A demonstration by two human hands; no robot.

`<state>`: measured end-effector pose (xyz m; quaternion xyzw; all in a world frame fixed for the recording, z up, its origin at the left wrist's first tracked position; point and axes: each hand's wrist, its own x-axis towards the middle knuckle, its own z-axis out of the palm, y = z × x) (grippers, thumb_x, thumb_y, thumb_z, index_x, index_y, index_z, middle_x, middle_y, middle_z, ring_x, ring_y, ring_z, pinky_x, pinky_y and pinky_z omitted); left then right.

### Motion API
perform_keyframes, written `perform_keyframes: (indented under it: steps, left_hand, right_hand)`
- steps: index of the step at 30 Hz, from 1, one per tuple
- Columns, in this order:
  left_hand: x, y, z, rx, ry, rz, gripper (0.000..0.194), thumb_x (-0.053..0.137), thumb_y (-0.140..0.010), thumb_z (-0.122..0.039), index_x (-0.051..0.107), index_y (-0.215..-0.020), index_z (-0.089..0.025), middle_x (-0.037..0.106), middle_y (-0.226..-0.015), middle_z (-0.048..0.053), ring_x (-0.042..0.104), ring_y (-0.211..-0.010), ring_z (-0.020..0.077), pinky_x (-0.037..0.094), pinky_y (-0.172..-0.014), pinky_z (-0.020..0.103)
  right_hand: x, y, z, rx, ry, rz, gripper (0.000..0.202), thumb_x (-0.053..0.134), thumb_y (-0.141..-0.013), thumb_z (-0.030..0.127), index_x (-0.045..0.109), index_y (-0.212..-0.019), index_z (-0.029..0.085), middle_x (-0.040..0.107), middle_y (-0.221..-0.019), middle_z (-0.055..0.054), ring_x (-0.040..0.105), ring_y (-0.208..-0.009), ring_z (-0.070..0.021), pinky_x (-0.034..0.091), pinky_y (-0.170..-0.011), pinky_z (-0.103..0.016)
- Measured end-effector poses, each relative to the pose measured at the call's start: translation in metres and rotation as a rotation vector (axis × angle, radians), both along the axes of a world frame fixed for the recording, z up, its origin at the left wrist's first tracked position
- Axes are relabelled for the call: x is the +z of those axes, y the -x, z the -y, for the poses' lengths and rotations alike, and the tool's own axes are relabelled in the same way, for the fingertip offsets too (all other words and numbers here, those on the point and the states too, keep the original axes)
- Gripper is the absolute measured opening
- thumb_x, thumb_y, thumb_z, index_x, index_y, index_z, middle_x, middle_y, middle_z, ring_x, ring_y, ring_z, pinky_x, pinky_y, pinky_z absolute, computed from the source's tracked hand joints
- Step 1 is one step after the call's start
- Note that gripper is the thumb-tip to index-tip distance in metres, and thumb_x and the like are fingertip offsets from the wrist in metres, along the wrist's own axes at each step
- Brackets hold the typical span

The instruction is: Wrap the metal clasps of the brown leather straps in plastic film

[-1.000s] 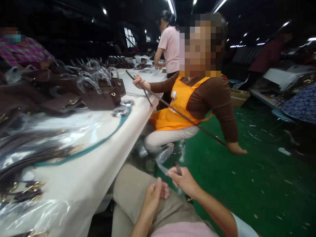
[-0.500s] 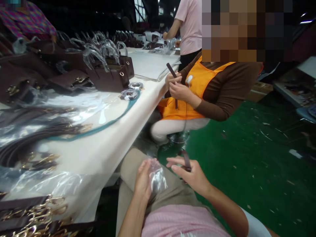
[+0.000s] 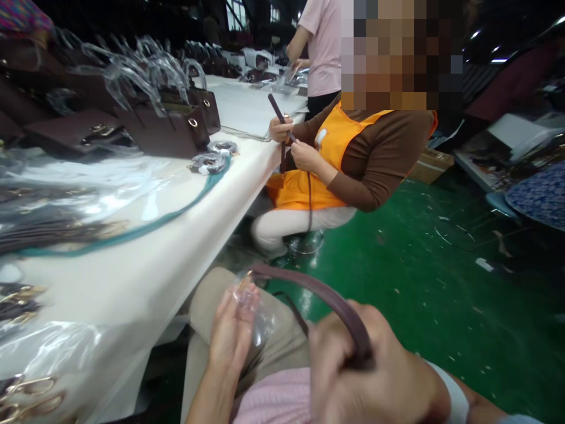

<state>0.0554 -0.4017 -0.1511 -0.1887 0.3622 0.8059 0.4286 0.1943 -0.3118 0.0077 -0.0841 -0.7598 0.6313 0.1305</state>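
My left hand, over my lap, has its fingers closed on a small clear plastic bag. At its fingertips is the gold metal clasp at one end of a dark brown bag strap. The strap arches from there to my right hand, which is raised close to the camera and blurred. Its fingers are wrapped round the strap. A thinner dark length also hangs over my thigh, between the two hands.
On the white table to the left are brown handbags, coiled straps in plastic, a teal cord and gold clasps. Across from me, a co-worker in an orange apron sits holding a strap. A cardboard box stands behind.
My right hand has come toward the camera, drawing the strap into an arch. The strap's clasp end is now at my left fingertips. The view has swung to the right.
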Motion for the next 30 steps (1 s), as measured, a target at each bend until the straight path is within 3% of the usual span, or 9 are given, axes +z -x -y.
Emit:
perform_keyframes:
  steps: [3,7,9,11,13,16,20,24,30]
  left_hand:
    - [0.012,0.002,-0.002,0.018,-0.043,-0.024,0.005,0.066,-0.081,-0.009,0.064,-0.085,-0.012,0.071,-0.080,0.007,0.068,-0.072,0.0134,0.058,-0.069,0.021]
    - [0.019,0.000,-0.010,-0.037,-0.079,-0.134,0.023,0.079,-0.074,-0.023,0.061,-0.085,-0.015,0.070,-0.082,0.006,0.067,-0.072,0.0138,0.056,-0.068,0.023]
    - [0.015,-0.002,-0.013,-0.077,-0.064,-0.196,0.028,0.080,-0.073,-0.031,0.060,-0.086,-0.017,0.070,-0.083,0.004,0.066,-0.073,0.0135,0.055,-0.069,0.023]
    - [0.008,-0.002,-0.014,-0.081,-0.055,-0.240,0.029,0.079,-0.074,-0.036,0.061,-0.087,-0.017,0.071,-0.087,0.005,0.067,-0.080,0.0144,0.054,-0.075,0.024]
    - [0.000,-0.002,-0.013,-0.131,-0.073,-0.197,0.034,0.072,-0.080,-0.045,0.064,-0.093,-0.015,0.071,-0.095,0.010,0.067,-0.091,0.0183,0.053,-0.083,0.027]
    - [-0.009,-0.005,-0.006,-0.369,-0.122,-0.007,0.056,0.051,-0.088,-0.061,0.066,-0.106,-0.010,0.068,-0.111,0.018,0.064,-0.102,0.0237,0.052,-0.086,0.033]
    - [-0.015,-0.015,0.000,-0.593,-0.178,0.049,0.036,0.063,-0.087,-0.044,0.071,-0.101,-0.012,0.069,-0.102,0.012,0.063,-0.091,0.0187,0.052,-0.082,0.031]
    - [-0.019,-0.017,-0.005,-0.590,-0.180,0.067,0.024,0.073,-0.081,-0.030,0.073,-0.099,-0.014,0.070,-0.097,0.008,0.061,-0.085,0.0140,0.050,-0.077,0.024]
    - [-0.029,-0.009,-0.024,-0.584,-0.216,-0.107,0.032,0.080,-0.073,-0.034,0.073,-0.091,-0.009,0.071,-0.088,0.011,0.061,-0.078,0.0155,0.049,-0.076,0.026]
  right_hand:
    - [-0.044,0.010,-0.018,-0.344,0.204,0.278,0.043,0.082,-0.065,0.050,0.063,-0.061,0.013,0.051,-0.055,0.003,0.041,-0.050,-0.0061,0.029,-0.044,-0.019]
    - [-0.095,0.018,-0.019,-0.275,0.423,0.445,0.053,0.082,-0.063,0.055,0.074,-0.090,0.010,0.059,-0.063,0.001,0.033,-0.049,-0.0040,0.023,-0.045,-0.019]
    - [-0.109,0.021,-0.014,-0.266,0.516,0.471,0.051,0.079,-0.065,0.057,0.075,-0.084,0.009,0.056,-0.055,0.002,0.026,-0.044,-0.0029,0.016,-0.043,-0.020]
    - [-0.117,0.023,-0.010,-0.356,0.529,0.457,0.046,0.082,-0.062,0.054,0.074,-0.070,0.009,0.056,-0.051,0.001,0.029,-0.043,-0.0037,0.015,-0.043,-0.021]
    - [-0.122,0.025,-0.012,-0.463,0.493,0.419,0.041,0.087,-0.055,0.047,0.070,-0.060,0.010,0.061,-0.054,-0.002,0.042,-0.048,-0.0070,0.025,-0.046,-0.021]
    - [-0.127,0.026,-0.019,-0.535,0.423,0.389,0.039,0.091,-0.046,0.038,0.063,-0.053,0.013,0.060,-0.052,0.001,0.048,-0.053,-0.0093,0.034,-0.053,-0.022]
    - [-0.131,0.025,-0.027,-0.431,0.406,0.398,0.036,0.089,-0.052,0.040,0.067,-0.061,0.012,0.062,-0.056,0.000,0.051,-0.054,-0.0103,0.039,-0.056,-0.023]
    - [-0.132,0.023,-0.033,-0.347,0.419,0.406,0.037,0.081,-0.065,0.046,0.072,-0.068,0.011,0.067,-0.063,-0.003,0.054,-0.058,-0.0110,0.041,-0.060,-0.024]
    - [-0.142,0.022,-0.043,-0.383,0.393,0.438,0.037,0.090,-0.049,0.037,0.066,-0.060,0.011,0.064,-0.056,-0.002,0.055,-0.056,-0.0125,0.041,-0.059,-0.025]
